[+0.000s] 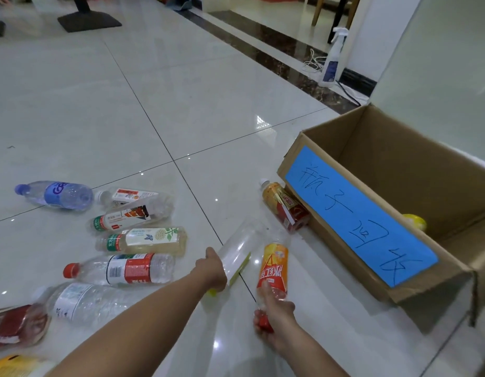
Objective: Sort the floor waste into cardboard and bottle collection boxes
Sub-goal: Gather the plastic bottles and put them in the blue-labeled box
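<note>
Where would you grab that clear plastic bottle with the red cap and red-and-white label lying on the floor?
Take the clear red-capped plastic bottle around its labelled middle, from above. It lies on its side, cap pointing left, with a pale yellow drink bottle and a clear white-labelled bottle close alongside, so the top looks freest.

A home-like room: glossy floor tiles [159, 99], wooden chair legs [317, 9], a spray bottle [332, 59]
</note>
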`<action>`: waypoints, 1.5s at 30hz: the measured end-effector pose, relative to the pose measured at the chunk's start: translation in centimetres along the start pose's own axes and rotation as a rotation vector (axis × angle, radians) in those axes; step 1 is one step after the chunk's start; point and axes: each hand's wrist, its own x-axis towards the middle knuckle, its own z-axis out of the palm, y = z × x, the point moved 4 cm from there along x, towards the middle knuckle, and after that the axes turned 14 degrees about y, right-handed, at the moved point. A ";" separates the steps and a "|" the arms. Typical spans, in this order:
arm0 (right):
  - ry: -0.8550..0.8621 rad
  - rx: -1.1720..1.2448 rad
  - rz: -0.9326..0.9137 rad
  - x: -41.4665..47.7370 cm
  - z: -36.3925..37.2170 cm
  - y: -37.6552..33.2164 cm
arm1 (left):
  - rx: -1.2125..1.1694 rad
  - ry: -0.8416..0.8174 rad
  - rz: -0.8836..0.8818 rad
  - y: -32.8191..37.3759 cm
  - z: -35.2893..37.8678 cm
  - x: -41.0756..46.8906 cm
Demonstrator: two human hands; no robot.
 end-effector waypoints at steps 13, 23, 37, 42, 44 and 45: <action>0.027 -0.049 -0.576 -7.8 1.8 -8.8 | -1.142 0.050 -0.016 4.0 -7.6 -6.0; 0.204 0.455 -0.377 -9.6 -7.1 -21.0 | -1.096 0.111 0.388 18.8 -14.0 -13.2; 0.334 0.408 -0.334 -5.9 -19.5 -26.0 | -0.643 0.033 0.624 32.0 -11.8 -16.8; 0.298 0.187 -0.311 -5.0 -19.4 -26.2 | -0.343 0.134 0.672 31.3 -11.1 -15.7; 0.274 0.090 -0.294 -4.9 -19.0 -25.8 | -0.162 0.189 0.699 30.1 -10.3 -14.7; 0.266 0.049 -0.301 -4.9 -18.8 -25.7 | -0.115 0.195 0.707 29.4 -10.0 -14.3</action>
